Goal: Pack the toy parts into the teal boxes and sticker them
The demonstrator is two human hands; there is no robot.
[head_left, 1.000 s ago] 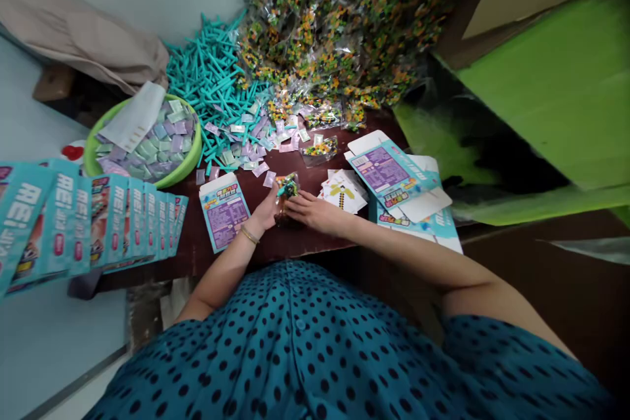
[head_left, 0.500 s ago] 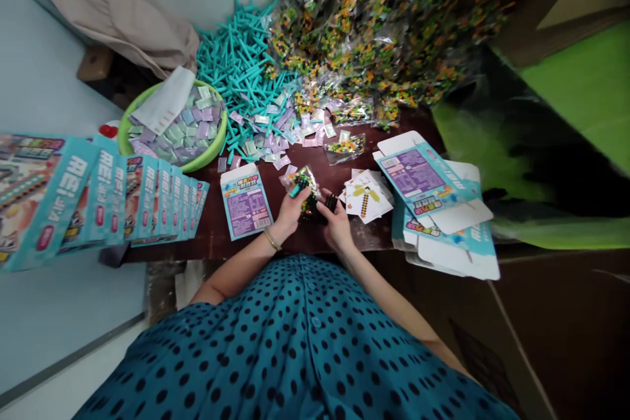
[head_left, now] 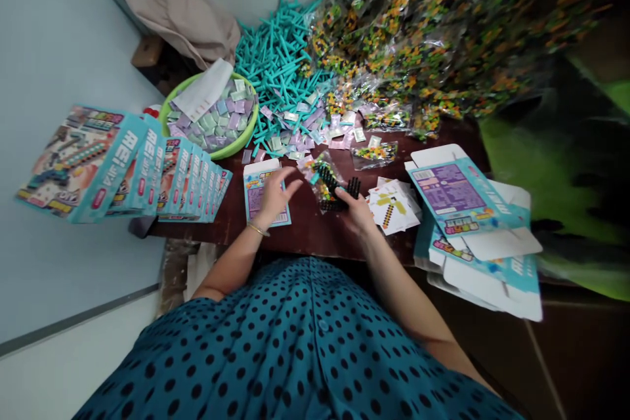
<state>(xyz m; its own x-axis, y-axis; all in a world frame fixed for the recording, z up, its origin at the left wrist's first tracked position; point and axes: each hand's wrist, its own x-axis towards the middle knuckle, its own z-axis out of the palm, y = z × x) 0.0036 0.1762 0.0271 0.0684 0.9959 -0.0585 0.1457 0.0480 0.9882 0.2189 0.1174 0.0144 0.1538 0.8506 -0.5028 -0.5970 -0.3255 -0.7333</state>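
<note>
Pieces point(head_left: 353, 188) in black sit in the nearly closed right hand point(head_left: 359, 211); the empty left hand point(head_left: 274, 198), thumb and fingers parted, is over a teal box point(head_left: 254, 196).

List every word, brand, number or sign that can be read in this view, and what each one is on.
"REi": sides of the standing teal boxes; the smaller letters after it look like "JIA", unsure.
"REi": flattened boxes at right.
Too small or blurred: the boxes' titles and panels, the carton at the left hand, and any print on the small packets or white slip.
No number is readable.
</note>
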